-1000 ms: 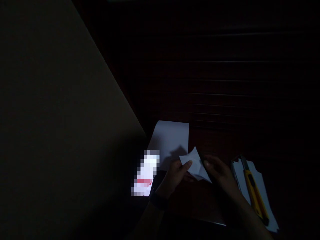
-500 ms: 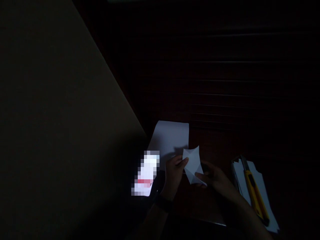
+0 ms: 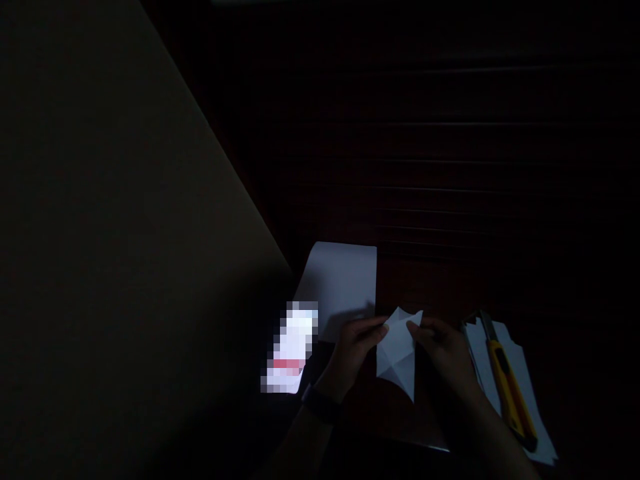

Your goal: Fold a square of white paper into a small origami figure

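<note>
A small white sheet of paper [image 3: 397, 350], creased along several diagonal folds, is held up between both hands. My left hand [image 3: 356, 347], with a dark band on its wrist, pinches the paper's left upper edge, thumb on the near face. At the upper right corner my right hand [image 3: 444, 350] grips it between thumb and fingers. The fingers behind the paper are hidden. The lower part of the paper hangs free and ends in a point at the bottom right.
Behind my left hand lies a larger white sheet [image 3: 345, 280]. A lit phone [image 3: 293, 350], its screen blurred out, is at the left. On the right, a yellow box cutter [image 3: 510, 393] rests on a stack of white paper [image 3: 537, 427]. The dark wooden table's front edge [image 3: 425, 445] shows below.
The creased paper has been turned in the hands and sits slightly lower and to the right. My right hand has gone from its lower edge to its upper right corner.
</note>
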A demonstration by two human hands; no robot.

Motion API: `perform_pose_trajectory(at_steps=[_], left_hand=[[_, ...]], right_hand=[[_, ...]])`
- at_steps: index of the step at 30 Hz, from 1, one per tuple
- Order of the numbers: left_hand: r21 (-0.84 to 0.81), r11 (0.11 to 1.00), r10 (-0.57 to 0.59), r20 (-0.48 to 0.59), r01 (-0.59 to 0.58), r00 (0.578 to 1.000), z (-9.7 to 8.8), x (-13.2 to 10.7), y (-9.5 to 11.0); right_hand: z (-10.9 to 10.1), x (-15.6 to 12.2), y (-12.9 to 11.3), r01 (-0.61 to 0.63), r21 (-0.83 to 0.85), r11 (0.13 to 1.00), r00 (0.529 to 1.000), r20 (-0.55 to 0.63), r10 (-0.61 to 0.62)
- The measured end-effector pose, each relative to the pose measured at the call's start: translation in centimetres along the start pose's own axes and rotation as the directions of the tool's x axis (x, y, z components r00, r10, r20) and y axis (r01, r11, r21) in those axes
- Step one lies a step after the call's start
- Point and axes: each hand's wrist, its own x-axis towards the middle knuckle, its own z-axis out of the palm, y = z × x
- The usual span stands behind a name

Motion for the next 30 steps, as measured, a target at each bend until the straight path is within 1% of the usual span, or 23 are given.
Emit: perform_pose_trajectory(at_steps=[5,7,10,11,13,17,19,23,27,30], left_hand=[[-0.017,1.000,0.010,-0.059,-0.011,0.998,-0.1,0.2,-0.4],[0.003,1.000,0.013,-0.092,-0.013,0.996,-0.2,0.4,-0.6],[0.063,0.998,0.024,-0.168,-0.014,0.985,-0.3,0.5,-0.7],[0.076,0.997,0.031,-0.176,-0.018,0.984,-0.3,0.6,-0.7],[0.080,0.996,0.038,-0.145,-0.026,0.989,-0.2,0.5,-0.6],[0.063,0.998,-0.009,-0.003,0.009,1.000,0.1,0.2,-0.4],[0.052,0.998,-0.029,0.044,0.027,0.999,0.2,0.0,-0.4],[0.034,0.999,-0.042,0.057,0.040,0.997,0.0,-0.2,-0.3],[0.102,0.993,-0.060,0.022,0.057,0.998,-0.3,-0.4,-0.1],[0.138,0.990,-0.018,0.014,0.016,1.000,-0.2,-0.4,-0.1]], right_hand=[[0.3,-0.3,-0.6,0.005,0.044,0.999,1.000,-0.004,-0.005],[0.3,-0.4,-0.7,0.015,-0.012,1.000,1.000,-0.015,-0.015],[0.2,-0.4,-0.7,0.039,-0.139,0.989,0.998,-0.051,-0.046],[0.2,-0.4,-0.6,0.046,-0.165,0.985,0.997,-0.053,-0.056],[0.2,-0.2,-0.5,0.064,-0.155,0.986,0.997,-0.043,-0.072],[0.3,0.1,-0.2,0.108,0.029,0.994,0.994,-0.038,-0.107],[0.3,0.2,-0.1,0.090,0.081,0.993,0.996,-0.030,-0.087],[0.1,0.2,0.2,0.008,0.172,0.985,1.000,0.015,-0.011],[-0.1,0.2,0.3,0.029,0.199,0.980,1.000,0.003,-0.030],[-0.2,0.2,0.3,0.029,0.177,0.984,1.000,0.006,-0.030]])
